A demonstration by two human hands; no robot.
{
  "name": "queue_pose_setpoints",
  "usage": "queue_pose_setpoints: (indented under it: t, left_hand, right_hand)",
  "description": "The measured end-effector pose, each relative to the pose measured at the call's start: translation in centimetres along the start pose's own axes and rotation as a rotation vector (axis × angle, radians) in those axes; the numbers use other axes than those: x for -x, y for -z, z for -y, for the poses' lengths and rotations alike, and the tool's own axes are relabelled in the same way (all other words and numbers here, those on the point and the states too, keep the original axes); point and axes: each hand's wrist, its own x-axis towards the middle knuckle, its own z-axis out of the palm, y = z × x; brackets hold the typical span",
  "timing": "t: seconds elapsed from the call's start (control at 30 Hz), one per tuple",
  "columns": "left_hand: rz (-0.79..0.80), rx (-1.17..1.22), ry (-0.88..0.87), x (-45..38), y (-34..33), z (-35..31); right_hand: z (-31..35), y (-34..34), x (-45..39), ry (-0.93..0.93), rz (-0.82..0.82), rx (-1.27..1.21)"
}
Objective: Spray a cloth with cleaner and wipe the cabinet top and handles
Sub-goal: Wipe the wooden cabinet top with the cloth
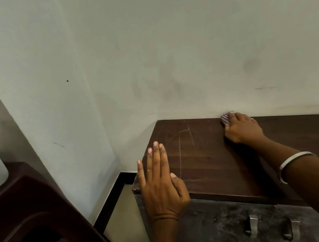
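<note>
Pressing down on a small checked red and white cloth, the right hand sits at the far edge of the dark brown wooden cabinet top, right by the pale wall. Its fingers curl over the cloth and hold it, and only a little of the cloth peeks out past the fingertips.

The left hand lies flat near the front left corner of the cabinet top, with straight fingers pointing to the wall. It holds nothing and seems to steady the person.

The cabinet top is long from left to right. Most of it lies to the near side and both sides of the cloth, so I think the next wipe goes along the far edge or back toward the person. The right hand is the one to do it.

Two grey metal handles stick out of the worn grey cabinet front, below the front edge and well apart from the cloth. They look not wiped yet.
</note>
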Motion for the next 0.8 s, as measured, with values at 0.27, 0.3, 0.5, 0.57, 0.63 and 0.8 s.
queue_pose_setpoints:
  t: [0.27,0.3,0.5,0.57,0.63,0.8]
  left_hand:
    - [-0.005,0.023,-0.009,0.0,0.1,-0.1]
    - [-0.004,0.029,-0.006,0.0,0.1,-0.1]
    - [0.01,0.041,-0.003,0.0,0.0,-0.1]
    - [0.013,0.047,0.001,0.0,0.0,0.0]
    - [0.009,0.046,0.0,0.0,0.0,-0.1]
    - [0.009,0.042,0.004,0.1,0.1,-0.1]
  right_hand:
    - [3.7,-0.8,-0.1,-0.02,0.026,0.034]
    - [4.9,-1.1,0.0,0.03,0.026,0.022]
    - [6.5,-1.5,-0.2,0.197,0.077,-0.058]
    - [4.4,-1.1,-0.5,0.163,0.062,-0.05]
    - [1.6,-0.6,-0.8,0.089,0.027,-0.026]
    - [-3.2,0.5,-0.6,-0.073,-0.004,-0.001]
